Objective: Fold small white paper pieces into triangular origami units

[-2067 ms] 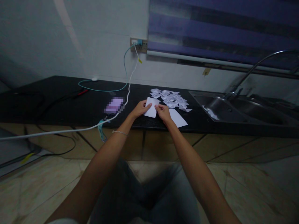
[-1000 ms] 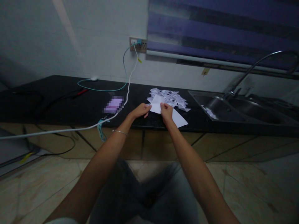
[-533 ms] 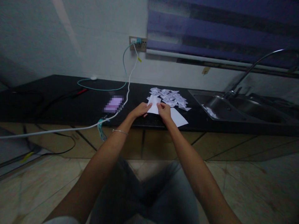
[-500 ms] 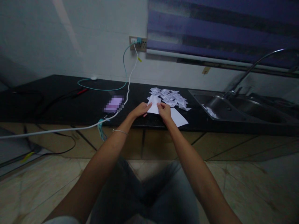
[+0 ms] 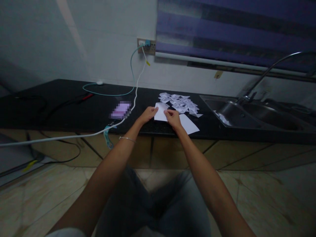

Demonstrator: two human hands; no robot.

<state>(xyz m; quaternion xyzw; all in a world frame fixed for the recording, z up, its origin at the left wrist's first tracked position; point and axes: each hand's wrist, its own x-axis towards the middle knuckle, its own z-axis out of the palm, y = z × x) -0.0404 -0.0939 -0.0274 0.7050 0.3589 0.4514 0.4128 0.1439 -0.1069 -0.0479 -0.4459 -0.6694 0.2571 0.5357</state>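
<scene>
A small white sheet of paper (image 5: 160,112) is held between my two hands, above the front part of the black counter. My left hand (image 5: 148,114) pinches its left edge near the top, thumb on the face. On the other side my right hand (image 5: 173,118) grips the right edge with thumb and fingers. Another flat white sheet (image 5: 189,124) lies on the counter, partly under my right hand. Just behind the hands sits a pile of folded white paper pieces (image 5: 184,103). My fingers hide parts of the held paper's edges.
A blurred-out phone-like object (image 5: 120,109) with a teal strap (image 5: 106,136) lies to the left. A white cable (image 5: 98,132) runs from the wall socket (image 5: 148,46) across the counter's front edge. At the right is a steel sink (image 5: 237,115) with a tall faucet (image 5: 256,79).
My left hand has shifted slightly up and left along the paper's edge. The paper has turned a little, and my right hand has moved slightly down and left on it.
</scene>
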